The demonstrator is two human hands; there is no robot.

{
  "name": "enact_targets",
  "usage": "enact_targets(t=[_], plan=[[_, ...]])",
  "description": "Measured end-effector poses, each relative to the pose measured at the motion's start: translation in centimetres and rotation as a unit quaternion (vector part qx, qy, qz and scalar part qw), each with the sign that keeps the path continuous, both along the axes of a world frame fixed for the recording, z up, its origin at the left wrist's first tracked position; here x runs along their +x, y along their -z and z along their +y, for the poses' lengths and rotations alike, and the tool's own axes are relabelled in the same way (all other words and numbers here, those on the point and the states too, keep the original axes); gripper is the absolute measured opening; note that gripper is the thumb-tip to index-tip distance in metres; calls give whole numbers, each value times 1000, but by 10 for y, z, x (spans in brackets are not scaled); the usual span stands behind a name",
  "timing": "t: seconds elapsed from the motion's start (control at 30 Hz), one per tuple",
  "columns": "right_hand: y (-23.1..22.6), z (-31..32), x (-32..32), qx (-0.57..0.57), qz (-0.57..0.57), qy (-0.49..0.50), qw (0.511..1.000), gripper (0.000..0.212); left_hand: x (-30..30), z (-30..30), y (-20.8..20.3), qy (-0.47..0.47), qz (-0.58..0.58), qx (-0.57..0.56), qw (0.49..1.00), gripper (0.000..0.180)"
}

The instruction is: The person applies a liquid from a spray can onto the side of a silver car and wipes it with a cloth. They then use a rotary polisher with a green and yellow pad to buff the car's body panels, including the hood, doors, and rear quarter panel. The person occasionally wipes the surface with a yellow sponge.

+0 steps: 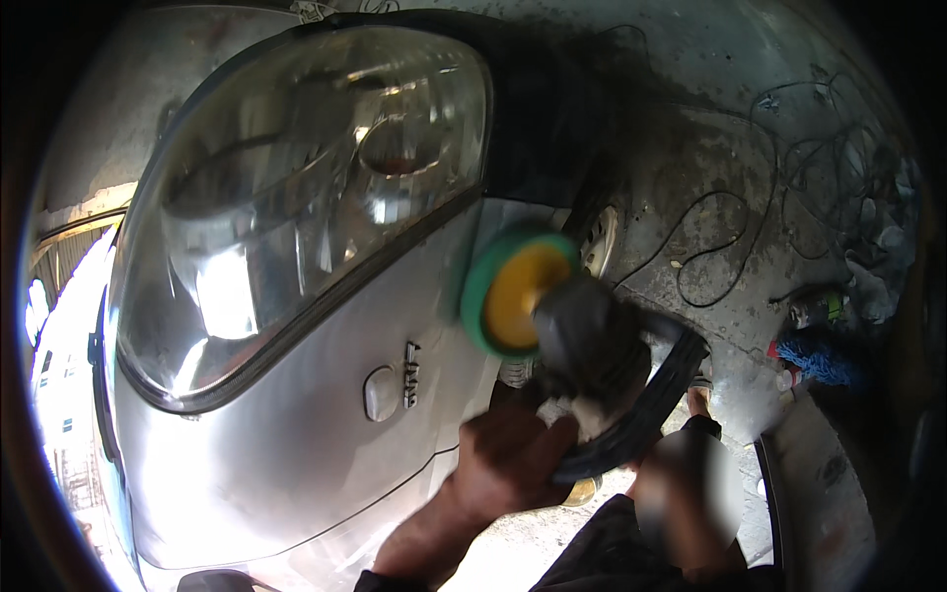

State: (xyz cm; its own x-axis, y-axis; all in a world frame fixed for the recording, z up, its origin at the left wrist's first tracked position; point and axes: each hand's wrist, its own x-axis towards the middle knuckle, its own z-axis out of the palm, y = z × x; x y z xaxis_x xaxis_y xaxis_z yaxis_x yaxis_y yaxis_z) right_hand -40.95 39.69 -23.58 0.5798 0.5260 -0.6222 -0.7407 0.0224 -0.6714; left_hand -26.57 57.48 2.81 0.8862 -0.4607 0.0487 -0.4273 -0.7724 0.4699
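Note:
A power polisher point(589, 340) with a D-shaped black handle point(641, 414) is tilted in front of a silver vehicle panel point(296, 464). Its round pad point(515, 293), green at the rim and yellow in the middle, is blurred and lies at the panel's right side; whether it touches the panel cannot be told. My left hand point(508, 462) is closed around the polisher's body near the handle. My right hand point(659, 483) is by the handle's lower end, smeared by blur, its fingers not distinguishable.
A large glass pane point(326, 197) in dark trim sits above the panel, which bears an oval piece point(381, 394) and raised lettering. A vehicle wheel point(599, 242) shows behind the pad. On the concrete floor lie a looping black cable point(712, 301) and a blue shaggy thing point(819, 363).

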Motion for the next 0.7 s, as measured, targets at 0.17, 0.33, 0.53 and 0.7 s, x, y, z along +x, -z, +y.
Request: enact_targets(t=[0.17,0.33,0.53,0.7], plan=[[-26,9,-22,-27,-90,-35,995,81,-20,-1,-18,-7,11,39,999,21],[-11,-17,13,35,39,56,997,63,18,4,3,-11,17,5,1000,35],[-64,-73,102,-142,-190,-295,926,72,-81,-18,10,12,90,19,996,28],[-99,35,228,-219,-501,-33,837,87,-183,-21,13,-119,221,-14,968,20]])
